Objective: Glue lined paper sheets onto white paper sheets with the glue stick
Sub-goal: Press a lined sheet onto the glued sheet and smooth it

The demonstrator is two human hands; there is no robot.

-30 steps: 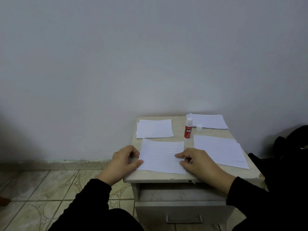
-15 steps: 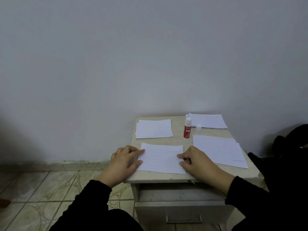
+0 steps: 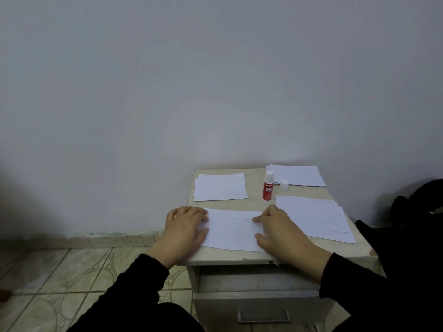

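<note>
We've got both hands flat — left hand (image 3: 183, 230) and right hand (image 3: 278, 230) with fingers spread, pressing the lined sheet (image 3: 231, 230) at the nightstand's (image 3: 254, 202) front edge so it bonds; glue stick (image 3: 267, 188) stands uncapped behind.

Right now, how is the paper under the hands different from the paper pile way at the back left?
The lined sheet shows ruled lines; the back-left pile looks plain white. Both hands, left hand and right hand, press the lined sheet; nothing touches the pile. The sheet lies nearest, the pile by the wall. Both lie flat.
</note>
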